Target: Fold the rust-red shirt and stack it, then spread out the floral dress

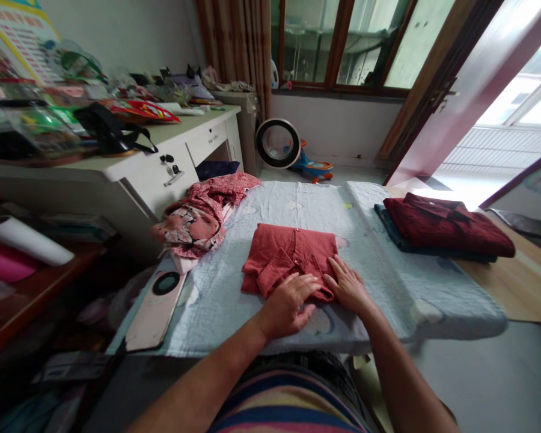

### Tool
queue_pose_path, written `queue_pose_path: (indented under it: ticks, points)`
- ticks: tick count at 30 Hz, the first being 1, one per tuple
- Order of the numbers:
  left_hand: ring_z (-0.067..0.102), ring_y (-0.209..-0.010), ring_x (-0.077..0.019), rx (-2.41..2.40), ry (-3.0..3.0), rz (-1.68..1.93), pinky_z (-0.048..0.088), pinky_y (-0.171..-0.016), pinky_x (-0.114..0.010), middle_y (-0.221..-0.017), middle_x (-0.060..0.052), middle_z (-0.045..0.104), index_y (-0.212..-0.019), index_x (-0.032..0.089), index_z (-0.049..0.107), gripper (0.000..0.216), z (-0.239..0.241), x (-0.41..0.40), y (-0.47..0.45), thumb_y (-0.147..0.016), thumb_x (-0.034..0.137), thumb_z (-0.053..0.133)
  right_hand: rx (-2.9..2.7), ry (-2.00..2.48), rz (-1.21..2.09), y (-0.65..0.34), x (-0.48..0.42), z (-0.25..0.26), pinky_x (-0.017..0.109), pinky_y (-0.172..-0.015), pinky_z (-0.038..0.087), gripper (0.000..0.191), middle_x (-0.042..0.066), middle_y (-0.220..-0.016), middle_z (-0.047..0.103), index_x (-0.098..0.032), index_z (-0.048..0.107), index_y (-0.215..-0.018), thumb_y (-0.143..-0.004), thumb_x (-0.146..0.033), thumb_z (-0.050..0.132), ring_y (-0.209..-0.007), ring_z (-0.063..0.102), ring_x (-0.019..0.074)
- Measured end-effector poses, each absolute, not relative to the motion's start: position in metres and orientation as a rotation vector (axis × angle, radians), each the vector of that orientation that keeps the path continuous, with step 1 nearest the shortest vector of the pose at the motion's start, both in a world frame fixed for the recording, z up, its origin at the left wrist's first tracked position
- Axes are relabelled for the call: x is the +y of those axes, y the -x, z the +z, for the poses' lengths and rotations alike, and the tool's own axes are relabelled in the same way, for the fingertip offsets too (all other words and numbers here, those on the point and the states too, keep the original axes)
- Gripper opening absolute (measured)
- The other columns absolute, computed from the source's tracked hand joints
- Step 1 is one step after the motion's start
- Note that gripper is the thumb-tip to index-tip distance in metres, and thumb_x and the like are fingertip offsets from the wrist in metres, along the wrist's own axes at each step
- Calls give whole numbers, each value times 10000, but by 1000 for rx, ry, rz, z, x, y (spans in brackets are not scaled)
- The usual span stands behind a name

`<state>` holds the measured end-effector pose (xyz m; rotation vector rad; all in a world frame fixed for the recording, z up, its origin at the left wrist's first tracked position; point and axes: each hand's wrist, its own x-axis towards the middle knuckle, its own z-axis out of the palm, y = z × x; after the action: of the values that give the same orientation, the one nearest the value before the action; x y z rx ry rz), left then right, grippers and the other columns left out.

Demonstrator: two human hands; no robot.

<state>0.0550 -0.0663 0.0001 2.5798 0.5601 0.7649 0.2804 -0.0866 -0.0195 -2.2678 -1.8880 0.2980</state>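
- Left hand (291, 304), fingers slightly parted, laid on the folded coral-red buttoned cloth shirt (277, 248)
- Right hand (348, 284), fingers lightly spread, at the shirt's right edge
- Shirt: beneath and just beyond the fingertips
- Folded dark-red garment (446, 230) on dark-teal cloth (391, 231), right of the right fingers
- Crumpled pink-and-red floral fabric (196, 222), left of the left fingers

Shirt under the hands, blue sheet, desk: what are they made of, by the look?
Shirt: woven fabric, matte, perhaps cotton or linen; soft creases, no sheen.
Blue sheet: soft cloth, matte, fiber unclear; wrinkled surface, draping over the edge.
Desk: probably board with a smooth pale coating, paint or laminate; flat, even faces, no visible grain.
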Motion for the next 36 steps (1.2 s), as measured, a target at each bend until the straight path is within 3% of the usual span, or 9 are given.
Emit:
queue_pose_path:
  ticks: [3, 5, 9, 14, 19, 23, 30, 36]
  points:
    - [450, -1337, -219, 823, -2466, 1069, 353, -1142, -435, -1371, -86, 557, -1240, 216, 549, 343, 11, -56, -30, -901, 183, 510, -1884, 2198, 266, -287, -75, 0, 439, -1077, 375, 464, 137, -1377, 573, -172, 587, -1295, -905, -402, 488, -1278, 521, 284]
    - [479, -1294, -236, 1108, -2357, 1245, 379, -1113, -448, -1325, -97, 566, -1186, 213, 569, 289, 12, -44, -11, -910, 183, 490, -1780, 2137, 112, -279, -63, 16, 448, -1062, 389, 397, 159, -1283, 632, -147, 635, -1211, -897, -338, 482, -1225, 558, 294]
    - [584, -1111, -292, 1589, -2171, 1201, 461, -985, -481, -1130, -146, 625, -1145, 156, 562, 287, -2, -17, 20, -875, 252, 537, -1974, 1633, 110, -229, -43, 37, 392, -1102, 368, 410, 125, -1388, 562, -159, 582, -1292, -949, -295, 401, -1311, 487, 227]
    - [673, -871, -238, 1652, -1863, 942, 524, -822, -384, -892, -64, 675, -1167, 189, 544, 331, -18, -6, 35, -890, 370, 554, -2278, 1577, 214, -175, -43, 21, 546, -1175, 182, 491, 49, -1572, 335, -266, 474, -1428, -966, -431, 441, -1466, 242, 273]
    - [654, -936, -191, 1400, -1712, 1165, 508, -875, -340, -989, -57, 681, -1111, 191, 583, 278, -12, -7, 25, -835, 217, 569, -2349, 1591, 183, -174, -45, -2, 542, -1191, 120, 501, 32, -1566, 349, -276, 493, -1418, -966, -485, 435, -1477, 206, 268]
    - [639, -927, -170, 1268, -1549, 1274, 503, -865, -311, -992, -51, 667, -1081, 179, 597, 268, -8, -4, 21, -818, 206, 549, -2326, 1588, 180, -176, -44, -3, 531, -1194, 122, 505, 14, -1560, 360, -280, 477, -1429, -972, -490, 423, -1474, 218, 254]
    - [632, -808, -161, 1382, -1437, 1089, 511, -827, -347, -932, -39, 655, -1255, 159, 494, 525, -10, -1, 18, -777, 295, 660, -2312, 1572, 167, -175, -43, -7, 514, -1202, 114, 497, 12, -1552, 375, -275, 515, -1400, -962, -497, 437, -1472, 225, 248]
    - [634, -879, -140, 1224, -1508, 1130, 504, -880, -320, -1039, -45, 647, -1304, 187, 480, 612, -15, -2, 17, -716, 119, 634, -2288, 1570, 178, -176, -42, -8, 519, -1200, 125, 499, 6, -1545, 387, -283, 517, -1398, -950, -496, 461, -1465, 242, 257]
